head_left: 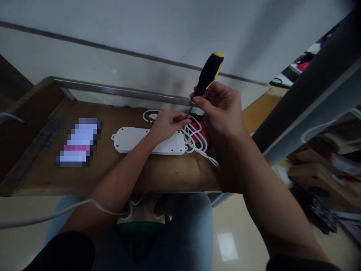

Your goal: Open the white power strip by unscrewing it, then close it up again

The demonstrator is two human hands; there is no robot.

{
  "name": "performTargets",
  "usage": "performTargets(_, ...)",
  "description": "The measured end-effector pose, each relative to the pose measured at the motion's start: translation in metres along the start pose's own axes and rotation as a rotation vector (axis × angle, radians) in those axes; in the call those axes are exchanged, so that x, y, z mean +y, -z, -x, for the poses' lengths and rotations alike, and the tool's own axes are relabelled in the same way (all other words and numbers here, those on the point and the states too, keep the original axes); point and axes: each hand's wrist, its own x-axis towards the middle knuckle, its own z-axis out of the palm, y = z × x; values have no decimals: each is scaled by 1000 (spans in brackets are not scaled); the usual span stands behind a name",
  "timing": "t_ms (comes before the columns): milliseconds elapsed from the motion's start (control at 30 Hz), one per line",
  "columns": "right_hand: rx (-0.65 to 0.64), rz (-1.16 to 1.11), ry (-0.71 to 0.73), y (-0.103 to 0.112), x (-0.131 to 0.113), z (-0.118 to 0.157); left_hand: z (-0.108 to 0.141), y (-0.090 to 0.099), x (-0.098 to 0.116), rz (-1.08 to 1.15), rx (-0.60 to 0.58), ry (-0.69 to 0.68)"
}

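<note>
My right hand [220,105] grips a black and yellow screwdriver [209,75] near the lower end of its handle, with the shaft slanting down and left. At the shaft's lower end are the fingers of my left hand [172,124], pinched together; whether they hold the shaft or a small part is too small to tell. Under the left hand lies a white power strip casing [135,141], with small dark screw holes in its upward face. A white cable [197,139] is coiled at its right end, partly over a red object [200,130].
The work lies on a cardboard-lined shelf [158,177] with a raised left side. A phone [80,143] with a lit, blurred screen rests at the left. A tiny screw-like piece [176,173] lies near the front edge. A thick grey post [304,86] stands at the right.
</note>
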Motion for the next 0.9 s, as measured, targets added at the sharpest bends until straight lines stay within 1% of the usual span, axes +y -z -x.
performTargets(100, -42, -14, 4, 0, 0, 4, -1, 2, 0, 61, -94, -31)
performTargets(167, -14, 20, 22, -2, 3, 5, -1, 2, -1, 69, -115, -20)
performTargets(233, 55, 91, 56, -4, 7, 5, -1, 0, -1, 44, -95, -8)
performTargets(300, 145, 159, 83, -6, 10, 3, 0, -2, -1, 16, -51, -6)
performTargets(367, 219, 161, 75, -7, 11, 1, 1, -3, 0, 7, -20, -3)
performTargets(400, 231, 136, 58, -6, 11, 0, 1, -3, 0, 9, -11, 1)
performTargets(467, 190, 59, 17, -5, 8, -1, 1, -3, 0, 20, 2, 13)
performTargets(600, -22, -115, -56, -2, 0, 1, 1, -3, 0, 16, 44, 38)
performTargets(667, -52, -147, -63, -3, -1, 3, 1, -3, 1, -4, 59, 43)
performTargets(700, -31, -134, -47, -3, 0, 3, 1, -4, 1, -12, 64, 45)
performTargets(833, 169, 29, 54, -7, 1, 0, 1, -5, 2, -43, 85, 35)
performTargets(900, 197, 87, 49, -6, 0, -1, 1, -6, 1, -50, 101, 26)
